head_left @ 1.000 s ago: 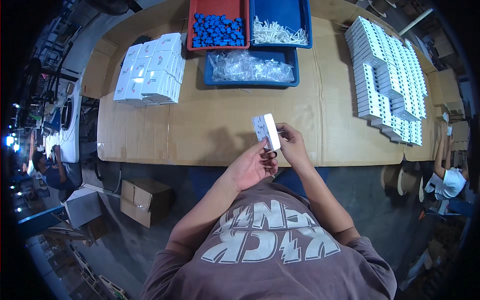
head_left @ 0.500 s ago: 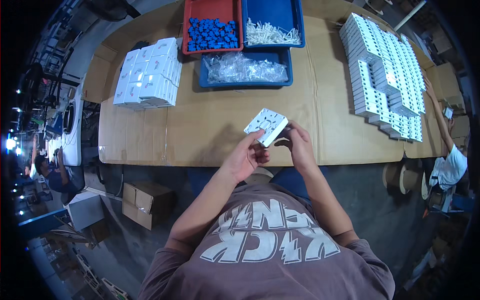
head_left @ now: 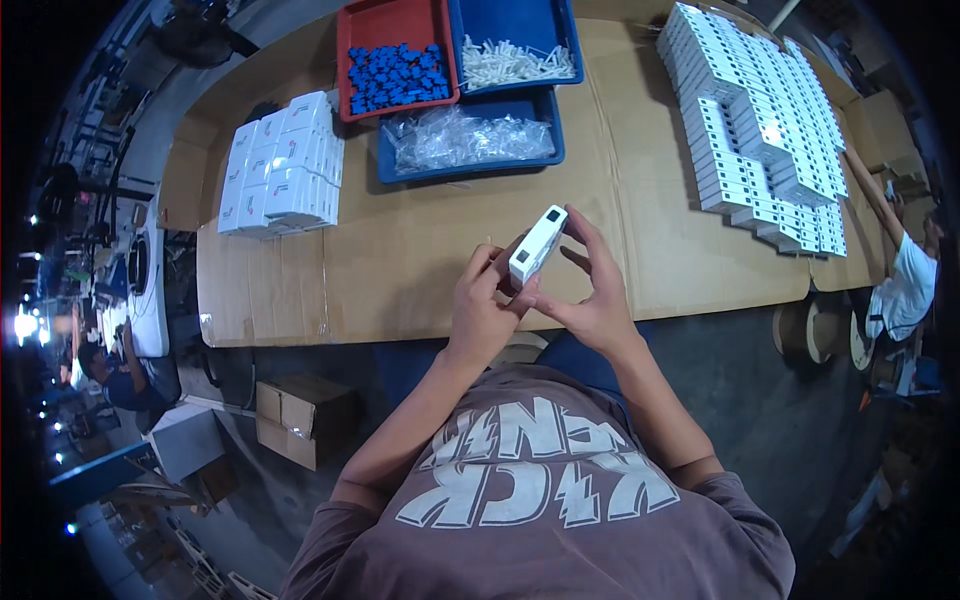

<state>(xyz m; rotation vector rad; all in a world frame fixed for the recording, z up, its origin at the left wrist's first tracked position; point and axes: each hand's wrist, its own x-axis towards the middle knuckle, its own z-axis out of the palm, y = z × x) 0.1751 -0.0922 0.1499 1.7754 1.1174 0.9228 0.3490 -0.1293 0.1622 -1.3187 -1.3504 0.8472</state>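
A flat white plastic box (head_left: pixel 540 245) stands on edge between my hands, above the near part of the cardboard-covered table. Its narrow side, with two dark square openings, faces up. My left hand (head_left: pixel 484 310) grips it from the left, with bent fingers partly hidden behind it. On the other side, my right hand (head_left: pixel 603 308) has its thumb at the lower end and a fingertip at the upper corner, so the box is pinched between them.
Beyond my hands are a red tray (head_left: pixel 344 70) of blue plastic pieces, a blue tray (head_left: pixel 510 18) of white plugs and another blue tray (head_left: pixel 387 165) of clear bags. White boxes are stacked left (head_left: pixel 280 170) and right (head_left: pixel 765 140). A co-worker's arm (head_left: pixel 873 195) reaches in at the far right.
The white box has turned from showing its slotted broad face to showing its narrow side. My right fingers now span it, and my left hand has shifted round it. The view has tilted slightly.
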